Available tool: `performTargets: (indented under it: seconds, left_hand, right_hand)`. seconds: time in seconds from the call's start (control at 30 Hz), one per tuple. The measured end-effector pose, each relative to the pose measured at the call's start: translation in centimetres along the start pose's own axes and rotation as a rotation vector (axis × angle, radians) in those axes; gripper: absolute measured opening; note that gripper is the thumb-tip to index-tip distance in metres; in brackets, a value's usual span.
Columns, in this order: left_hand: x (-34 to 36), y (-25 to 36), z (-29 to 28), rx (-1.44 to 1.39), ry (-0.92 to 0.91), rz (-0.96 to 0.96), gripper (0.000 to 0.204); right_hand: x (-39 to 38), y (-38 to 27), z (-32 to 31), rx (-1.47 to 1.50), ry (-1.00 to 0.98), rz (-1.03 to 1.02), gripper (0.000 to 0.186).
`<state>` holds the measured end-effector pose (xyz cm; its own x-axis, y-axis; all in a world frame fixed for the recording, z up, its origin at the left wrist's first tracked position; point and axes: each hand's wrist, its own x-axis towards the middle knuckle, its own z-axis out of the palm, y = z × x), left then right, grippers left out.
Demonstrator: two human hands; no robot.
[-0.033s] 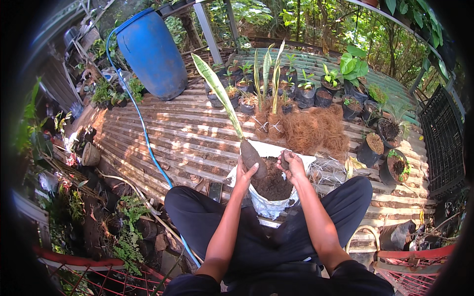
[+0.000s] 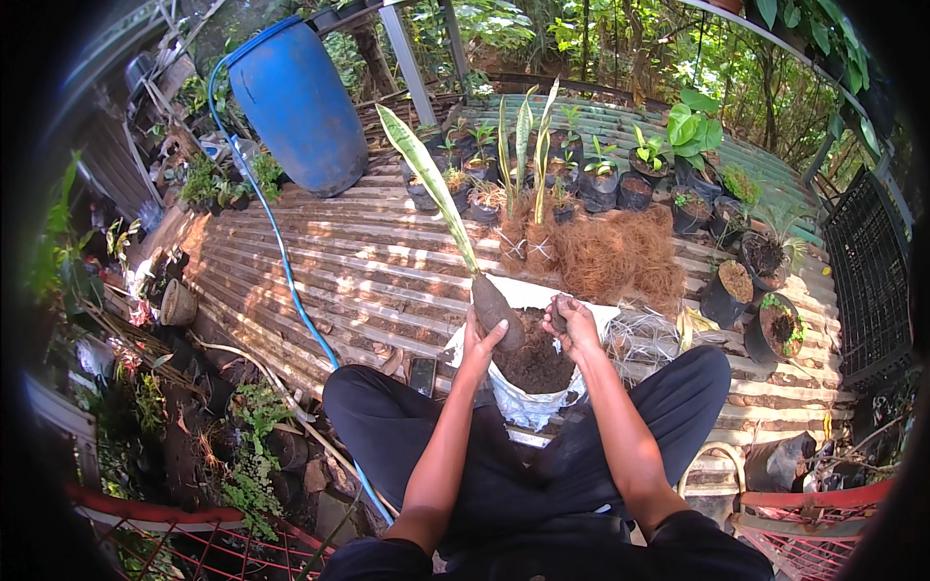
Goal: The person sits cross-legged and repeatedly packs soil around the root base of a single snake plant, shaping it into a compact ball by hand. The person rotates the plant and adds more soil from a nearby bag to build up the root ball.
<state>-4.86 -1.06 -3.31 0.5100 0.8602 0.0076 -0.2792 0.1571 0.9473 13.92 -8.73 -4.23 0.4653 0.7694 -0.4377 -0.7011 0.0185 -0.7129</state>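
My left hand (image 2: 481,339) is closed round a dark, egg-shaped ball of soil (image 2: 496,310) from which a tall snake plant leaf (image 2: 431,184) with pale edges rises, leaning left. In my right hand (image 2: 578,331), the curled fingers grip a small dark clump of soil (image 2: 559,315). Both hands are over a white sack (image 2: 528,409) between my legs, its mouth folded open around loose brown soil (image 2: 535,363). Just beyond stand two snake plants whose bases are fibre-wrapped bundles (image 2: 541,249) tied with string. Beside them lies a heap of coir fibre (image 2: 620,254).
Tangled pale string (image 2: 644,341) lies right of the sack, a dark phone (image 2: 422,376) left of it. Several potted plants (image 2: 635,189) line the back and right of the corrugated sheet (image 2: 232,257). A blue barrel (image 2: 300,107), hose (image 2: 294,290) and black crate (image 2: 872,281) stand around.
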Motion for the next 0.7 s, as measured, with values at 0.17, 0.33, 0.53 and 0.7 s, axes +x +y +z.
performTargets:
  seconds: [0.17,0.33,0.53,0.7]
  left_hand:
    - [0.9,0.4,0.2,-0.018,-0.043,0.039,0.075]
    - [1.0,0.6,0.4,-0.051,-0.034,0.005,0.074]
    - [0.8,0.0,0.9,-0.283,0.069,-0.096,0.065]
    - [0.9,-0.3,0.4,-0.384,0.109,-0.226,0.053]
  right_hand:
    - [0.0,-1.5,0.6,0.059,-0.125,0.005,0.015]
    - [-0.5,-1.9,1.4,0.036,-0.157,0.023,0.021]
    - [-0.5,-1.3,1.4,0.095,-0.247,0.02,0.034]
    - [0.0,-0.7,1.0,-0.147,-0.16,-0.005,0.038]
